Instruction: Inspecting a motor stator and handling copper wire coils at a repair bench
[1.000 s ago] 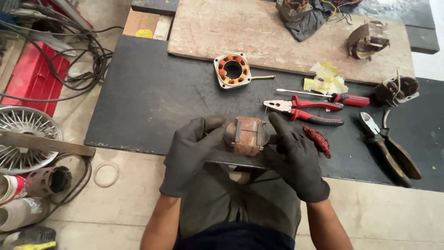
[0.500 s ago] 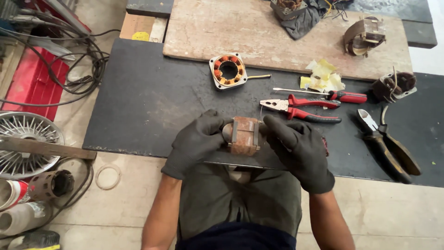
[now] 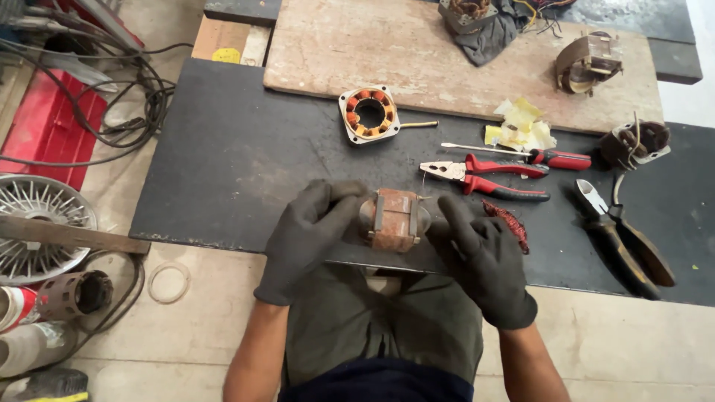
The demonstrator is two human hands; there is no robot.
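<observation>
Both my hands wear dark gloves and grip a rusty brown motor stator core (image 3: 395,218) over the near edge of the black work mat (image 3: 223,164). My left hand (image 3: 309,234) clasps its left end. My right hand (image 3: 480,257) clasps its right end. A red coil of copper wire (image 3: 510,221) lies just right of my right hand.
A square stator with copper windings (image 3: 369,113) lies further back. Red-handled pliers (image 3: 488,175), a red screwdriver (image 3: 536,156) and dark cutters (image 3: 622,238) lie to the right. Yellow paper scraps (image 3: 521,126) and motor parts (image 3: 585,63) sit on a wooden board (image 3: 447,52). Cables and a fan grille (image 3: 37,223) are at left.
My hands stay on the stator core, with the fingers shifted a little around it. The view has drifted slightly.
</observation>
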